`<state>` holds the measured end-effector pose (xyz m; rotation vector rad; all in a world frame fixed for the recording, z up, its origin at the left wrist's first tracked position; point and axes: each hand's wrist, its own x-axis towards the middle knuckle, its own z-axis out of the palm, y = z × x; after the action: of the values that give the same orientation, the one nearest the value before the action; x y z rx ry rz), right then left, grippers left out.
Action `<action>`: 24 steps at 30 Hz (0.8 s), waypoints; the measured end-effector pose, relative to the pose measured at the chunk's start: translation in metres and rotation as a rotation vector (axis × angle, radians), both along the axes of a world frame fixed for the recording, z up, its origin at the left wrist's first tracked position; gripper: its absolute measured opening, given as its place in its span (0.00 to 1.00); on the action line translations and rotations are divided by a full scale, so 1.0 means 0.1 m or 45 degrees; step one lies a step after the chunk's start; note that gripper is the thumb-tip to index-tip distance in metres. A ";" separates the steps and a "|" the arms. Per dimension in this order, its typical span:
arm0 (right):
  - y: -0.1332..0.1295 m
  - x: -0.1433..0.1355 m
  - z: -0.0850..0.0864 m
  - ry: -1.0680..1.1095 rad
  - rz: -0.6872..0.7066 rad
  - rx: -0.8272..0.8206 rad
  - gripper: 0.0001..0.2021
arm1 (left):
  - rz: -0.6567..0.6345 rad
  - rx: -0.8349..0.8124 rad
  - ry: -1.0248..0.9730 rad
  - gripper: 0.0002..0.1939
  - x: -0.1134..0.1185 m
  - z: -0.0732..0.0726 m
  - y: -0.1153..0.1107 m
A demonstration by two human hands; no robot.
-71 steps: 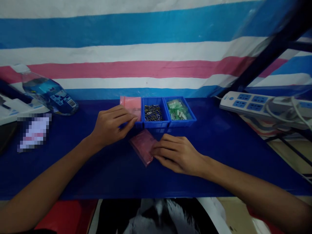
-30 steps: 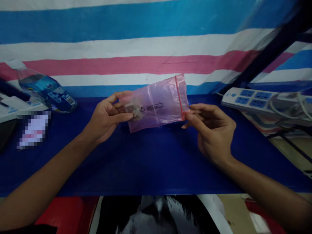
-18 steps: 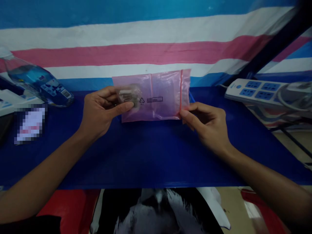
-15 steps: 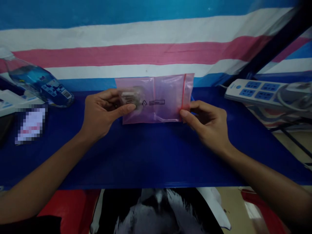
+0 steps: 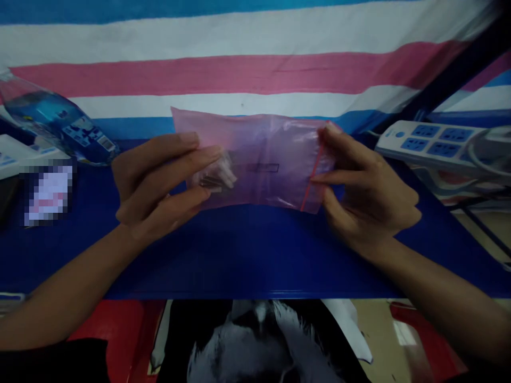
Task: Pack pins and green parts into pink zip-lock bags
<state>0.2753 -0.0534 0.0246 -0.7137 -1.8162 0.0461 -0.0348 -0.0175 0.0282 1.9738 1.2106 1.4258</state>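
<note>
A pink, see-through zip bag [image 5: 255, 186] is stretched sideways between my two hands, above the blue table. My left hand [image 5: 159, 183] grips its left end, fingers over the front, around a bundle of small parts [image 5: 221, 173]. Those parts look pale and metallic, and their kind is too blurred to tell. At the right end, by the red zip strip [image 5: 312, 175], my right hand [image 5: 359, 186] pinches the bag, with fingertips at the upper corner and along the strip. A dark printed rectangle shows on the bag's middle.
A bottle of blue liquid [image 5: 64, 125] leans at the left, near a white power strip [image 5: 19, 154] and a blurred-out item [image 5: 50, 194]. Another power strip [image 5: 431, 141] lies at the right. Striped sheeting [image 5: 239, 74] hangs behind the blue table [image 5: 255, 255].
The bag has turned over, its printing now fainter. My left fingers have come round onto its front, and my right hand has shifted up along the zip end. The view has tilted slightly down.
</note>
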 end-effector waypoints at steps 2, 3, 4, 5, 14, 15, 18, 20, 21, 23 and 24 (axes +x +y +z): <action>0.00 -0.01 -0.01 0.000 -0.001 0.028 0.22 | 0.053 0.245 0.174 0.15 -0.05 -0.05 0.05; 0.00 -0.02 -0.01 0.003 0.013 0.027 0.23 | 0.046 0.462 0.246 0.12 -0.06 -0.06 0.07; 0.00 -0.03 -0.01 0.019 0.032 0.026 0.22 | 0.006 0.666 0.272 0.11 -0.05 -0.06 0.09; 0.00 -0.04 -0.01 0.046 0.042 0.008 0.21 | -0.047 0.867 0.257 0.10 -0.03 -0.05 0.10; -0.07 -0.04 0.09 0.068 0.456 -0.417 0.12 | 0.137 0.324 -0.067 0.13 0.41 0.12 -0.13; -0.08 -0.04 0.08 0.007 0.517 -0.479 0.14 | 0.127 0.268 -0.078 0.12 0.44 0.10 -0.14; -0.07 -0.07 0.04 -0.171 0.518 -0.530 0.13 | -0.090 0.159 -0.003 0.08 0.48 0.01 -0.16; -0.07 -0.08 -0.02 -0.218 0.434 -0.481 0.19 | -0.237 0.062 0.073 0.05 0.49 -0.01 -0.17; -0.06 -0.09 -0.04 -0.212 0.393 -0.463 0.19 | -0.299 -0.011 0.082 0.04 0.49 -0.01 -0.17; -0.05 -0.10 -0.09 -0.194 0.341 -0.459 0.17 | -0.386 -0.174 0.048 0.05 0.51 0.02 -0.19; -0.04 -0.11 -0.10 -0.197 0.334 -0.467 0.17 | -0.425 -0.246 0.034 0.06 0.52 0.05 -0.19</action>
<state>0.2644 -0.0570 0.0148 -0.7429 -2.0667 0.5204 0.0173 -0.0368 0.0334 1.9535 0.9351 1.0794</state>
